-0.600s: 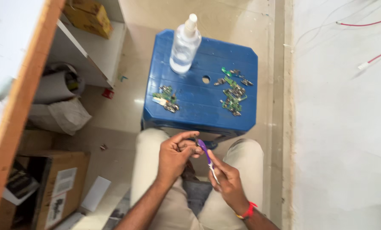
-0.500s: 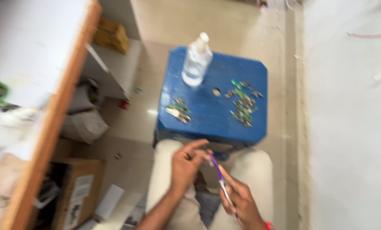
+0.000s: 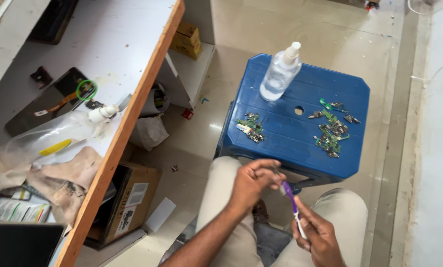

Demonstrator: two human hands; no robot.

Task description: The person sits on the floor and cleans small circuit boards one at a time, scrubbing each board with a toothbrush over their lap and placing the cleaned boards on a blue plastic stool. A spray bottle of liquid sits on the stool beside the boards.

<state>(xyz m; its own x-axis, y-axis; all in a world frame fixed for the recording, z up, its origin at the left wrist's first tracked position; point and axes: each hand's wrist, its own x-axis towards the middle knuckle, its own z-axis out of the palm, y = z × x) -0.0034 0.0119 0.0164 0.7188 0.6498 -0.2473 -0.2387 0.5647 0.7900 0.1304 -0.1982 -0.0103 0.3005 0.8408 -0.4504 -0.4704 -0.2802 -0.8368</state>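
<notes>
Lower centre of the frame: left hand curled, fingertips pinched on something too small to make out, touching the head of a purple-and-white toothbrush. Just right and lower, right hand closed around the brush's white handle. Brush's long axis near upright in frame, head pointing up and slightly left. Above, blue plastic stool bearing a clear spray bottle and two heaps of small green circuit boards. At left, a cluttered white shelf.

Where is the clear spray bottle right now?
In the head view, the spray bottle stands upright at the blue stool's far left corner, beyond the small circuit boards.
</notes>
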